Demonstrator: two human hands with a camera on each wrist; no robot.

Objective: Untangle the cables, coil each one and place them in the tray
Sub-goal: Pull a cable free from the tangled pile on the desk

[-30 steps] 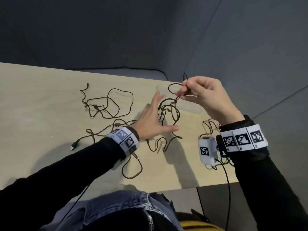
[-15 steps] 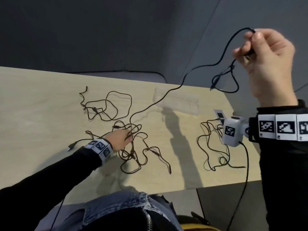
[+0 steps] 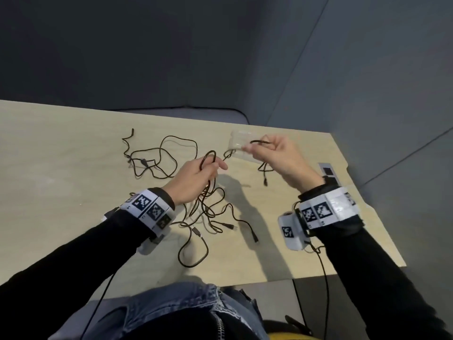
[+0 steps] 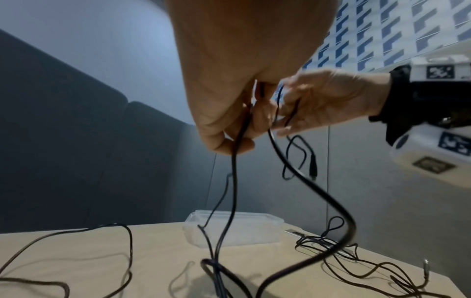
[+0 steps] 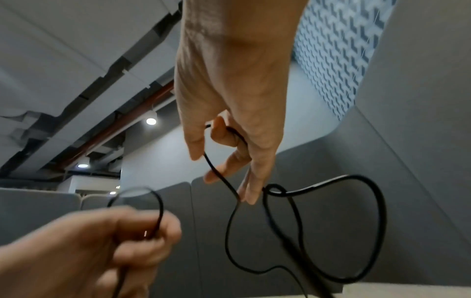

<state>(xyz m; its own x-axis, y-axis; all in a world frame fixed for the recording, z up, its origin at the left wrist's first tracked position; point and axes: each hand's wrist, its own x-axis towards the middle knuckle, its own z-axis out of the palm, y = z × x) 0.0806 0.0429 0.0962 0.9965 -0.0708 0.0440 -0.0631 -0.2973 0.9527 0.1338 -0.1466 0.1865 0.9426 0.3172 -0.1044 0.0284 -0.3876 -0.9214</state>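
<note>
Both hands hold one thin black cable point(image 3: 208, 157) in the air over the wooden table point(image 3: 61, 192). My left hand point(image 3: 213, 165) grips a small loop of it, and strands hang down to a tangle of black cables point(image 3: 210, 214) on the table. My right hand point(image 3: 257, 148) pinches the cable near its end; a plug point(image 3: 265, 180) dangles below. The clear plastic tray point(image 3: 239, 143) lies just behind the hands. In the left wrist view the left hand point(image 4: 229, 139) clasps the cable point(image 4: 235, 171). In the right wrist view the right hand point(image 5: 224, 167) pinches the cable point(image 5: 219, 173).
A separate black cable point(image 3: 166, 153) sprawls at the back left of the table. Another cable heap point(image 4: 331, 242) lies at the right, near a small marker card point(image 3: 328, 171). The table's right edge point(image 3: 367, 204) and front edge point(image 3: 220, 280) are close to the hands.
My right hand came down from high on the right to just above the tray, still holding the cable. My left hand left the tangle and rose, gripping a loop.
</note>
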